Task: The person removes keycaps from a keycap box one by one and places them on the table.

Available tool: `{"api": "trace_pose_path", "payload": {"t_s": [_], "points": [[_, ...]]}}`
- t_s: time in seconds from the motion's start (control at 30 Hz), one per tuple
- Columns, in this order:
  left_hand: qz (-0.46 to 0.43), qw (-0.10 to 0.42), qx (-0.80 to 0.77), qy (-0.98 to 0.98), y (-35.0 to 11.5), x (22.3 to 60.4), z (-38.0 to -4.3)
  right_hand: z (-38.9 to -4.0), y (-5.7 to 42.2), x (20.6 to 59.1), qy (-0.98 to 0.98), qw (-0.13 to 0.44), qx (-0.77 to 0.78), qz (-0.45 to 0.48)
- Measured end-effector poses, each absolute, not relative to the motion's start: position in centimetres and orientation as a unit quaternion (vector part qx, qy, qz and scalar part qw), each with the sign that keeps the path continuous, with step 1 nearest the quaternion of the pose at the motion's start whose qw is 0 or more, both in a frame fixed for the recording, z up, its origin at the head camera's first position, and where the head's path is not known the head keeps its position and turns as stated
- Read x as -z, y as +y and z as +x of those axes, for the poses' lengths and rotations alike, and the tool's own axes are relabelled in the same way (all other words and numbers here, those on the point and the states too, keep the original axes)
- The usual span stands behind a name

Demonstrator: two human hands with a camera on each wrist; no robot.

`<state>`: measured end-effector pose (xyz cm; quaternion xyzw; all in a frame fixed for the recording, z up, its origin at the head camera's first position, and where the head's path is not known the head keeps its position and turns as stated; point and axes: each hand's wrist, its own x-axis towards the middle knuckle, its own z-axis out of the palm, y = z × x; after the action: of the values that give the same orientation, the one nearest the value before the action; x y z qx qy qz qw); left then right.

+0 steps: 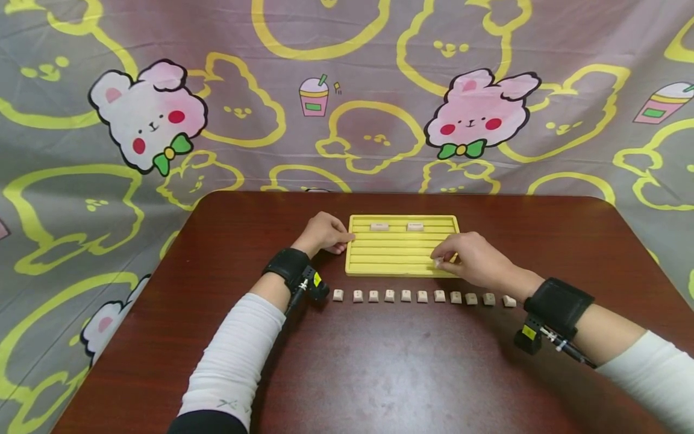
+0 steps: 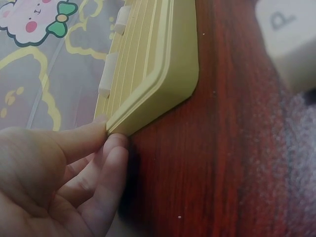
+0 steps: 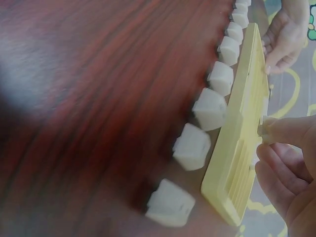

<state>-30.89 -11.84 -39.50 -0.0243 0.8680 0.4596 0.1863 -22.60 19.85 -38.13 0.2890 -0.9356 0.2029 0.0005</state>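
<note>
A yellow ridged tray (image 1: pixel 390 275) lies on the table. At its left end my left hand (image 1: pixel 323 234) pinches the edge, thumb on top and fingers against the side, as the left wrist view shows. My right hand (image 1: pixel 474 259) holds a small pale keycap (image 1: pixel 437 263) between thumb and fingertips, over the lower right part of the tray. The fingers hide most of that keycap. Two wider keycaps, a left one (image 1: pixel 379 227) and a right one (image 1: pixel 415 227), stand in the tray's upper slot.
A row of several cream keycaps (image 1: pixel 405 296) runs along the near side of the tray on the dark wooden table (image 1: pixel 379 374). One keycap (image 2: pixel 289 39) with a P appears close up in the left wrist view. A cartoon-printed cloth (image 1: pixel 374 78) hangs behind the table.
</note>
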Motion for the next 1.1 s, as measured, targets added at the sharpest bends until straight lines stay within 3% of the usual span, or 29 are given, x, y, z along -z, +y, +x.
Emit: {"api": "trace_pose_path", "payload": {"t_s": [0.5,1.1], "points": [[-0.024,0.185,-0.46,0.868,-11.7,39.6,-31.0,-20.9,23.1,38.2,-0.939,0.011,-0.206,0.275],[-0.015,0.187,-0.462,0.867,-11.8,39.4,-30.8,-19.3,26.9,38.1,-0.934,0.063,-0.207,0.284]]}}
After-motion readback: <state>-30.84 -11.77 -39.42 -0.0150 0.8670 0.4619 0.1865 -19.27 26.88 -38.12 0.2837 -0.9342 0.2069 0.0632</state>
